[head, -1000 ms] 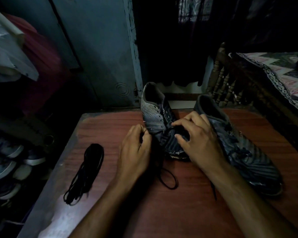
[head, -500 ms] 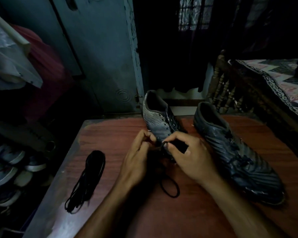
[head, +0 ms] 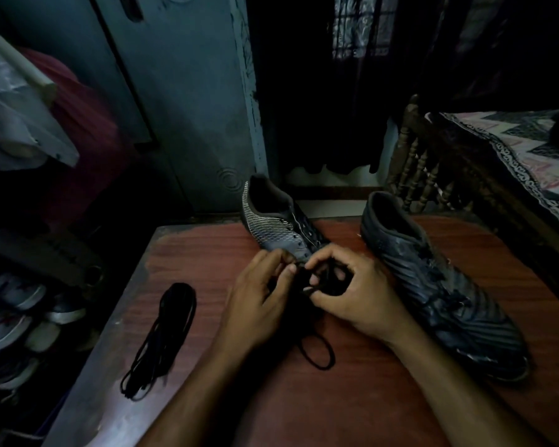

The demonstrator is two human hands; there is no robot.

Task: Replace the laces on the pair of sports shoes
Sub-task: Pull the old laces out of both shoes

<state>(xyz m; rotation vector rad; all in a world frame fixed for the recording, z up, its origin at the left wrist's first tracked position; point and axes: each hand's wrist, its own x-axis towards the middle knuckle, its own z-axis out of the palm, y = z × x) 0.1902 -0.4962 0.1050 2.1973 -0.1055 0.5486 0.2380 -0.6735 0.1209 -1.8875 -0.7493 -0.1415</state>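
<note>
Left shoe [head: 276, 225] lengthwise, heel away, toe nearward

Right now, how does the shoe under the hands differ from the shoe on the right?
The striped shoe shows bare upper eyelets; the dark shoe looks laced, though dimly lit. The left hand and right hand pinch a black lace at the striped shoe's front; the dark shoe lies untouched. The striped shoe has pale striped sides; the dark shoe is dark throughout. Both rest on the table, toes toward the person.
</note>
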